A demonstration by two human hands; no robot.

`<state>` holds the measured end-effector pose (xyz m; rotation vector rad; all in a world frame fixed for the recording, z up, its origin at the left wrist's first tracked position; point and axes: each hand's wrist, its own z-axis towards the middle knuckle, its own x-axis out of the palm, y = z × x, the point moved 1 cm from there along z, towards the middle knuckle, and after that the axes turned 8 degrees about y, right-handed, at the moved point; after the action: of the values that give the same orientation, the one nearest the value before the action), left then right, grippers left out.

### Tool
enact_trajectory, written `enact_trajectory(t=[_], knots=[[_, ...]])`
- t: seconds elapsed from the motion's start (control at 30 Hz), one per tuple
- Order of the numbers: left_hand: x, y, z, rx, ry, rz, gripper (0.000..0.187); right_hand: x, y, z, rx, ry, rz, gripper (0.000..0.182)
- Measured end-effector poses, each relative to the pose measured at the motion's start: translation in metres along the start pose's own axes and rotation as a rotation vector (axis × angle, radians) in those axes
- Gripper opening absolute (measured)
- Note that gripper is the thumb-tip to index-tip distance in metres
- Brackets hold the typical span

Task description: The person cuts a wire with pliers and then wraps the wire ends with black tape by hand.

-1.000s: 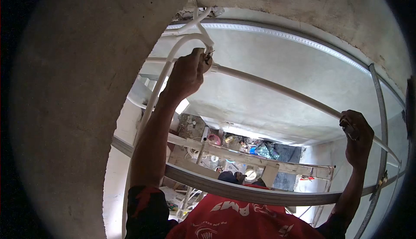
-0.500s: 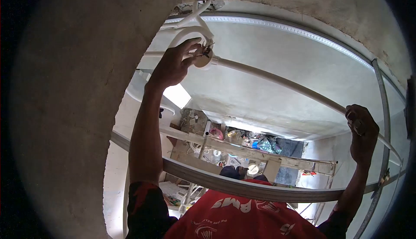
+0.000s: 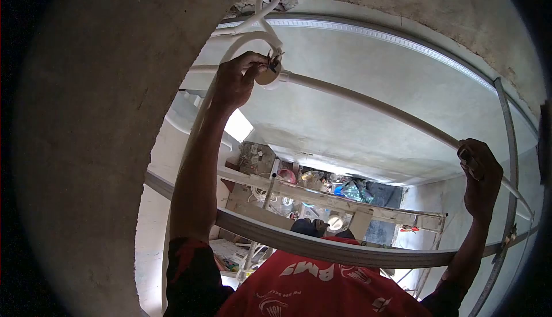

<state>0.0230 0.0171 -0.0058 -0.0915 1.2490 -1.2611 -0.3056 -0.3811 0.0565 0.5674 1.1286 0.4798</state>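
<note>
My left hand (image 3: 233, 84) reaches up to a round junction box (image 3: 267, 77) under the ceiling. Its thumb and fingers are pinched together on the thin dark wires (image 3: 273, 63) sticking out of the box. Out to the right, my right hand (image 3: 483, 173) is closed around a white conduit pipe (image 3: 368, 103) running from the box. Something small and metallic (image 3: 472, 163) shows at its fingers; I cannot make out what it is. A white flexible conduit (image 3: 244, 40) loops beside my left hand.
A metal ceiling channel (image 3: 328, 252) crosses in front of my chest. Another metal strip (image 3: 368, 34) follows the wall, and a grey bar (image 3: 510, 144) stands at right. Below are scaffold planks (image 3: 322, 201), a pink basin (image 3: 286, 176) and clutter on the floor.
My left hand has closed from loosely spread fingers to a pinch at the wires. The flexible conduit loop has shifted, now hanging down along my left forearm. My right hand stays in place.
</note>
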Motion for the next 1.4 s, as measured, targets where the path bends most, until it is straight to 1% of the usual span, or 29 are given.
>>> enact_trajectory(t=[0.13, 0.2, 0.23, 0.3, 0.43, 0.5, 0.57, 0.6, 0.7, 0.73, 0.77, 0.8, 0.87, 0.93, 1.0, 1.03, 1.07, 1.1, 1.13, 1.2, 1.3, 1.4], knots=[[0.002, -0.001, 0.004, 0.000, -0.045, 0.004, 0.020, 0.004, 0.001, 0.001, -0.014, -0.006, 0.000, 0.020], [0.003, -0.003, 0.008, -0.163, -0.085, 0.035, 0.020, 0.005, 0.002, 0.001, -0.023, -0.017, 0.009, 0.021], [0.005, -0.003, 0.011, -0.164, -0.087, 0.035, 0.020, 0.006, 0.003, 0.002, 0.012, 0.002, 0.011, 0.021], [0.006, -0.003, 0.014, -0.330, -0.104, -0.067, 0.020, 0.007, 0.003, 0.002, 0.042, 0.024, 0.012, 0.021], [-0.003, -0.003, 0.013, -0.309, -0.055, -0.024, 0.020, 0.009, 0.001, 0.003, -0.011, 0.018, -0.033, 0.018], [-0.013, -0.002, 0.012, -0.175, 0.066, -0.109, 0.021, 0.008, 0.002, 0.003, -0.022, 0.040, -0.067, 0.017], [-0.016, -0.003, 0.010, -0.152, 0.091, -0.113, 0.021, 0.007, 0.003, 0.003, 0.165, 0.052, 0.058, 0.017], [-0.016, -0.006, 0.009, -0.128, 0.121, -0.115, 0.021, 0.008, 0.001, 0.002, 0.163, 0.059, 0.053, 0.017], [-0.016, -0.009, 0.009, -0.131, 0.111, -0.062, 0.021, 0.012, -0.008, 0.001, 0.107, 0.043, -0.005, 0.017], [-0.017, -0.011, 0.009, -0.132, 0.104, -0.069, 0.021, 0.014, -0.009, 0.002, 0.077, 0.014, 0.037, 0.019], [-0.017, -0.011, 0.009, -0.139, 0.121, -0.038, 0.025, 0.015, -0.009, 0.003, 0.048, -0.014, 0.081, 0.020], [-0.017, -0.011, 0.009, -0.145, 0.140, -0.006, 0.029, 0.016, -0.009, 0.004, 0.045, -0.013, 0.075, 0.020], [-0.017, -0.005, 0.010, -0.135, 0.142, -0.026, 0.029, 0.017, -0.008, 0.005, 0.081, -0.024, 0.161, 0.026], [-0.018, -0.005, 0.009, -0.130, 0.148, -0.046, 0.029, 0.018, -0.005, 0.007, 0.086, -0.035, 0.165, 0.028], [-0.018, -0.006, 0.007, -0.140, 0.120, -0.095, 0.024, 0.018, -0.003, 0.008, 0.093, -0.047, 0.168, 0.031], [-0.016, -0.003, 0.008, -0.133, 0.122, -0.097, 0.024, 0.016, -0.003, 0.007, 0.043, -0.086, 0.102, 0.033], [-0.016, 0.005, 0.008, -0.099, 0.021, -0.048, 0.022, 0.016, -0.003, 0.007, -0.008, -0.122, 0.040, 0.036], [-0.017, 0.001, 0.009, -0.064, -0.079, 0.002, 0.020, 0.015, -0.004, 0.006, -0.008, -0.129, 0.039, 0.036], [-0.016, -0.003, 0.010, -0.056, -0.077, 0.003, 0.020, 0.013, -0.005, 0.006, 0.009, -0.144, 0.054, 0.036], [-0.013, -0.013, 0.007, -0.092, -0.146, 0.047, 0.023, 0.011, -0.007, 0.005, 0.028, -0.166, 0.070, 0.036], [-0.011, -0.009, 0.006, -0.057, -0.163, 0.113, 0.020, 0.008, -0.008, 0.005, 0.042, -0.197, 0.062, 0.038], [-0.010, -0.014, 0.006, -0.068, -0.181, 0.190, 0.019, 0.003, -0.006, 0.004, -0.009, -0.201, 0.043, 0.040]])
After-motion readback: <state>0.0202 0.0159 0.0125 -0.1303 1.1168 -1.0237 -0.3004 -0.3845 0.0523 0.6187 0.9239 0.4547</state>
